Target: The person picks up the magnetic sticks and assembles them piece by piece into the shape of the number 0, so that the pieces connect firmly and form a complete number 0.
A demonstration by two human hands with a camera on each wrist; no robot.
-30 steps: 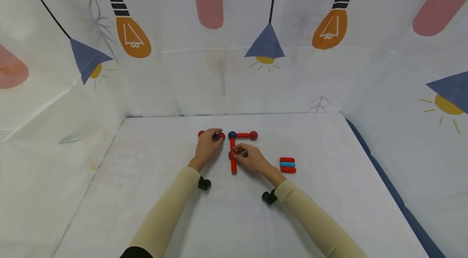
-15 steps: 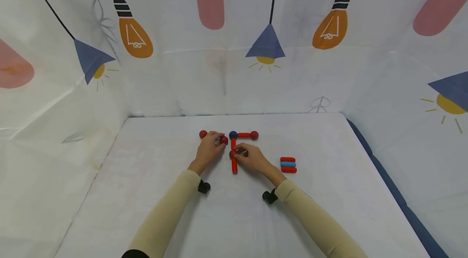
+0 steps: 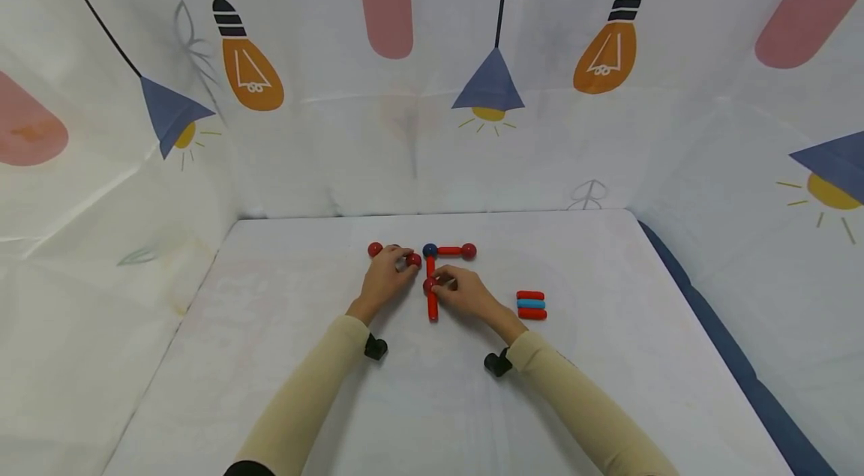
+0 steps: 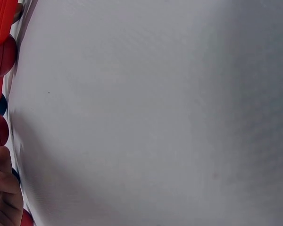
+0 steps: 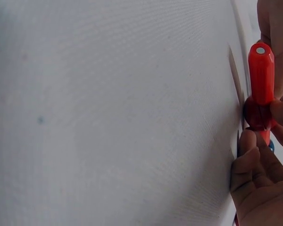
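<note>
My left hand (image 3: pixel 386 279) pinches a red ball (image 3: pixel 414 259) at its fingertips. Another red ball (image 3: pixel 374 249) shows past that hand, with a dark blue ball (image 4: pixel 15 176) partly hidden behind the fingers in the left wrist view. My right hand (image 3: pixel 470 296) pinches a red ball (image 3: pixel 430 285) in a chain on the table. From it a red rod (image 5: pixel 262 77) points toward me, and a second red rod (image 3: pixel 430 266) runs to a blue ball (image 3: pixel 430 250). A red rod (image 3: pixel 448 251) links that to a red ball (image 3: pixel 469 251).
Right of my right hand, two red rods (image 3: pixel 530 295) and a light blue rod (image 3: pixel 530 304) lie side by side on the white table (image 3: pixel 607 386). A white cloth wall (image 3: pixel 337 154) with printed lamps rises behind the table's back edge.
My left hand has shifted slightly toward me, bringing its red ball nearer and a little lower beside the chain; the far-left red ball shows more. My right hand has stayed put.
</note>
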